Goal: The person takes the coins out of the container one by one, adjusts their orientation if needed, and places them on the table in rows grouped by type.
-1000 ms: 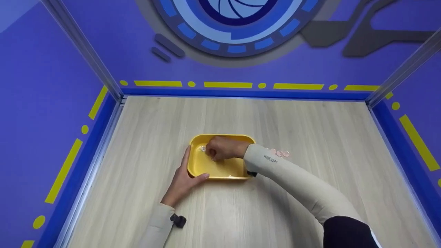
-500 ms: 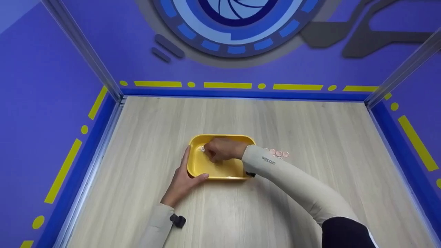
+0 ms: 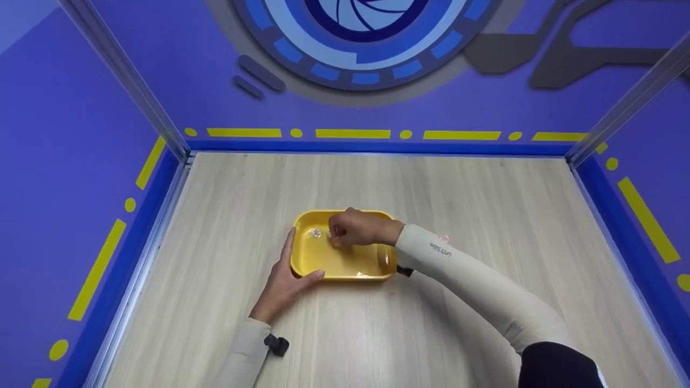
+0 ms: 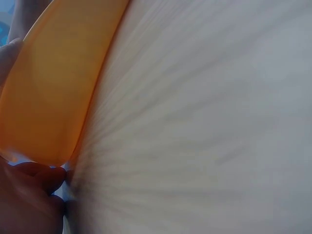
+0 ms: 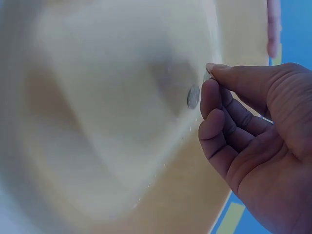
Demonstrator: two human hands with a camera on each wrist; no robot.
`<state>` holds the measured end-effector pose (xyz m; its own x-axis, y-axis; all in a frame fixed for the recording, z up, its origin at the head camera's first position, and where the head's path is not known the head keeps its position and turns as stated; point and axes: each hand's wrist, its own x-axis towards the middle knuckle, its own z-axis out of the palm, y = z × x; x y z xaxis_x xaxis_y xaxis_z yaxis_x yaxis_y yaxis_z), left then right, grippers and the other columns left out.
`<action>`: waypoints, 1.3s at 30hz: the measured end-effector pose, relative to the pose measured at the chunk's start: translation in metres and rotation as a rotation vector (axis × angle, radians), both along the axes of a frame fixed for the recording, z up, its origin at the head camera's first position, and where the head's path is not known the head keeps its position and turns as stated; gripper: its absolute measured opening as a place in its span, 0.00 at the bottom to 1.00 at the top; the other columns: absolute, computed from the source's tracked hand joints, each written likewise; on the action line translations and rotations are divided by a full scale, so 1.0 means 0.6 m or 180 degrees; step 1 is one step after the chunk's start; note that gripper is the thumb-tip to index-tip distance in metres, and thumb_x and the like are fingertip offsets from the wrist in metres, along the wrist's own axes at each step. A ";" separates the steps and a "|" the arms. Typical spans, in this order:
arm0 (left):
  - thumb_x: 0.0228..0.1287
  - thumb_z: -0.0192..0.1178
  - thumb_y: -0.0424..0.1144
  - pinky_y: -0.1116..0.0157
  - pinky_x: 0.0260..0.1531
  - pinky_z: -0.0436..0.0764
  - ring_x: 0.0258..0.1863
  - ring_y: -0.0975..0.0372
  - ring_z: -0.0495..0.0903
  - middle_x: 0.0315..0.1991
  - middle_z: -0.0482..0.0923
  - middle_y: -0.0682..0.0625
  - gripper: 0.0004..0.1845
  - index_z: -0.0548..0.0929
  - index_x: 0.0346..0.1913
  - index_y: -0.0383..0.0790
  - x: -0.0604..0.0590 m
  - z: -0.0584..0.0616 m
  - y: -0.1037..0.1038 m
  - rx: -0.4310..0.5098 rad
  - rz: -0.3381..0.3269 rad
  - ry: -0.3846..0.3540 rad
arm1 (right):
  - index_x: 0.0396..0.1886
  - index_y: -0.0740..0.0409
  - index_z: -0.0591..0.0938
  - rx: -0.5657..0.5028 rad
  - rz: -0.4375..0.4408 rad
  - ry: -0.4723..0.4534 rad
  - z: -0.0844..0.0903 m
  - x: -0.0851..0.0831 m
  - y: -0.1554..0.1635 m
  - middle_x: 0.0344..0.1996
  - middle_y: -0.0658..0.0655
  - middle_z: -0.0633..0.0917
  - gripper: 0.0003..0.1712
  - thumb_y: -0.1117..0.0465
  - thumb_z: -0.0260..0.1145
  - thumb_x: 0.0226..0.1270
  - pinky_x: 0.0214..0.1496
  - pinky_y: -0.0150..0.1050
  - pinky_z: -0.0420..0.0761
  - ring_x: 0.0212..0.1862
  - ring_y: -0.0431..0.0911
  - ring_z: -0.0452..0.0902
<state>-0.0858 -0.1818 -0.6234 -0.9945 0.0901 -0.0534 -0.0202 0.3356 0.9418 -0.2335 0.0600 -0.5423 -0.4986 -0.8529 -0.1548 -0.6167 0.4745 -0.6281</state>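
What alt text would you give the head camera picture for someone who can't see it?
A person's right hand reaches into a yellow tray beside a small coin, while the left hand steadies the tray's near left corner. The tray sits on a pale wooden table with purple walls.

left hand (image 3: 284, 283) flat, thumb and fingers spread, right hand (image 3: 353, 229) fingers loosely curled, forearm extended
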 end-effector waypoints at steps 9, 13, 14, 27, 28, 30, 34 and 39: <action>0.60 0.83 0.58 0.50 0.74 0.70 0.66 0.57 0.79 0.78 0.74 0.47 0.68 0.43 0.91 0.68 -0.007 0.002 0.000 0.0028 0.0000 0.0028 | 0.41 0.60 0.85 -0.0231 -0.0488 -0.0225 0.012 0.005 0.059 0.31 0.52 0.84 0.04 0.66 0.75 0.76 0.37 0.34 0.76 0.34 0.43 0.75; 0.59 0.83 0.57 0.49 0.75 0.69 0.69 0.57 0.78 0.79 0.73 0.46 0.69 0.43 0.92 0.64 -0.008 0.002 -0.001 0.0009 0.0014 0.0041 | 0.41 0.59 0.86 -0.0368 -0.0654 -0.0266 0.012 0.015 0.087 0.32 0.52 0.86 0.05 0.66 0.76 0.75 0.37 0.34 0.78 0.34 0.42 0.78; 0.60 0.83 0.57 0.49 0.76 0.68 0.69 0.56 0.78 0.79 0.73 0.46 0.69 0.43 0.92 0.63 -0.007 0.002 -0.001 0.0007 0.0016 0.0044 | 0.42 0.60 0.86 -0.0410 -0.0678 -0.0261 0.012 0.018 0.094 0.33 0.52 0.87 0.05 0.66 0.76 0.75 0.37 0.35 0.79 0.34 0.42 0.78; 0.61 0.82 0.59 0.51 0.78 0.66 0.74 0.57 0.75 0.83 0.68 0.49 0.69 0.41 0.92 0.62 -0.002 0.001 0.000 0.0022 0.0026 0.0002 | 0.44 0.59 0.87 -0.0771 -0.1154 -0.0424 0.029 0.044 0.171 0.33 0.54 0.89 0.04 0.64 0.75 0.76 0.37 0.37 0.85 0.34 0.47 0.83; 0.61 0.82 0.59 0.51 0.78 0.65 0.74 0.57 0.75 0.83 0.68 0.49 0.69 0.41 0.92 0.62 -0.001 0.000 0.000 0.0022 0.0025 -0.0003 | 0.44 0.59 0.87 -0.0802 -0.1201 -0.0429 0.030 0.045 0.176 0.33 0.54 0.89 0.04 0.65 0.76 0.76 0.37 0.38 0.86 0.34 0.47 0.83; 0.61 0.82 0.59 0.51 0.79 0.65 0.75 0.57 0.74 0.83 0.68 0.50 0.69 0.41 0.92 0.62 -0.001 0.000 -0.001 0.0019 0.0026 -0.0021 | 0.44 0.60 0.88 -0.0865 -0.1298 -0.0452 0.028 0.048 0.187 0.34 0.55 0.89 0.04 0.65 0.76 0.75 0.39 0.42 0.89 0.34 0.48 0.84; 0.61 0.82 0.59 0.49 0.79 0.64 0.76 0.56 0.73 0.83 0.67 0.49 0.69 0.41 0.92 0.63 0.001 0.000 0.000 0.0027 0.0021 -0.0026 | 0.45 0.60 0.88 -0.0950 -0.1464 -0.0538 0.022 0.055 0.211 0.35 0.57 0.90 0.05 0.66 0.76 0.75 0.43 0.52 0.91 0.35 0.52 0.86; 0.61 0.82 0.59 0.49 0.80 0.63 0.77 0.56 0.72 0.84 0.66 0.49 0.69 0.41 0.92 0.63 0.003 0.000 0.003 0.0033 -0.0004 -0.0009 | 0.46 0.62 0.88 -0.1109 -0.1615 -0.0560 0.005 0.066 0.244 0.36 0.59 0.90 0.05 0.66 0.75 0.75 0.39 0.39 0.88 0.35 0.57 0.85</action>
